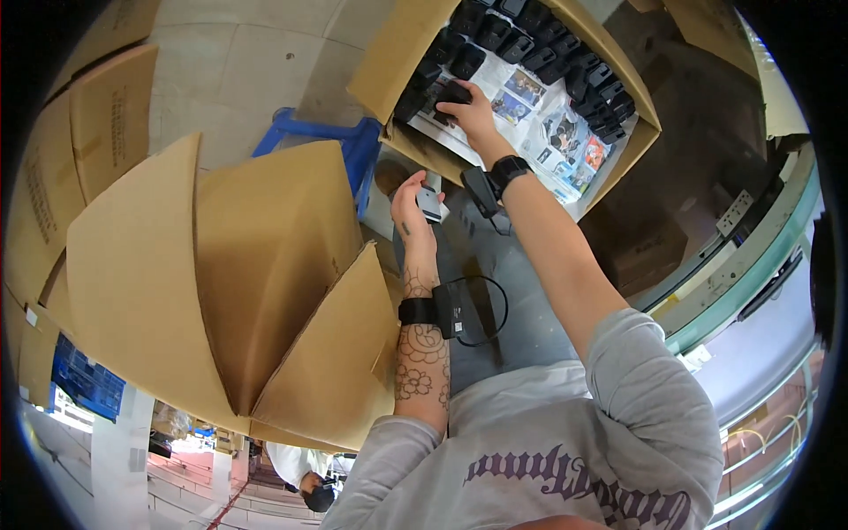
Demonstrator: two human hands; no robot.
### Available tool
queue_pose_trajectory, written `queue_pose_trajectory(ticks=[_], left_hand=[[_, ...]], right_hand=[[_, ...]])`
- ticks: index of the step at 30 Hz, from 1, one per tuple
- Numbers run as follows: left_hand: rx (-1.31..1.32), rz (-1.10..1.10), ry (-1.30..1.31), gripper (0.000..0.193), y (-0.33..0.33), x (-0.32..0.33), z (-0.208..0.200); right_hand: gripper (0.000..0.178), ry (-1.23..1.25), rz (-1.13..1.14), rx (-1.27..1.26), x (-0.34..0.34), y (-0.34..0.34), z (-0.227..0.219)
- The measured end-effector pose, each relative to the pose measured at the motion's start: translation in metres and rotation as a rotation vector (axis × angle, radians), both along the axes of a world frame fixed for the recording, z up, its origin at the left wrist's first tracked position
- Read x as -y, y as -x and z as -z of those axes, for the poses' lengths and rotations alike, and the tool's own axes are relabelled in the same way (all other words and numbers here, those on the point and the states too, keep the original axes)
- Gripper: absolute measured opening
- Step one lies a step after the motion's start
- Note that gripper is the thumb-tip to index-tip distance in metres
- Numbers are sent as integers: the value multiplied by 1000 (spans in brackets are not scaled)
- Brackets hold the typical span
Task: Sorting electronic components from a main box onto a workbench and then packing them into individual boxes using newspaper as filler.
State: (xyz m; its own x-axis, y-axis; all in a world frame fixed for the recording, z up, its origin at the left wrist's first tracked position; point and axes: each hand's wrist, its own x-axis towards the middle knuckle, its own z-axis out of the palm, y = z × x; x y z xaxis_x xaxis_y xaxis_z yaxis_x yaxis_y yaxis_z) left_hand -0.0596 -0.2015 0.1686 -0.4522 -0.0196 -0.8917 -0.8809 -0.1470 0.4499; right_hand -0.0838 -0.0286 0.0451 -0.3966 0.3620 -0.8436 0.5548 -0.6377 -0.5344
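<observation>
My right hand [475, 118] reaches into an open cardboard carton [385, 62] at the top, its fingers closed around a black device [452, 94] near the left wall. Rows of similar black devices [492, 32] stand along the carton's far and right sides, on white printed paper sheets [546, 132]. Just outside the near edge of that carton, my left hand [409, 210] is closed on a small rectangular grey-and-white block [429, 204]. What exactly this block is, I cannot make out.
A large cardboard box with raised flaps [265, 256] fills the left side. Behind it stands a blue plastic frame [353, 146]. More cartons [110, 115] are stacked at the far left. A bench edge with a power strip [735, 212] runs along the right. Another person [305, 473] appears at the bottom.
</observation>
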Motion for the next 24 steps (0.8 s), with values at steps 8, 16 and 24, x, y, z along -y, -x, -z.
queue_pose_trajectory(ticks=[8, 16, 24], left_hand=[[91, -30, -81, 29, -19, -6, 1], [107, -162, -119, 32, -18, -4, -2], [-324, 312, 207, 56, -12, -2, 3]], right_hand=[[61, -278, 294, 19, 19, -1, 47], [43, -350, -5, 329, 22, -7, 28], [55, 518, -281, 148, 24, -42, -80]])
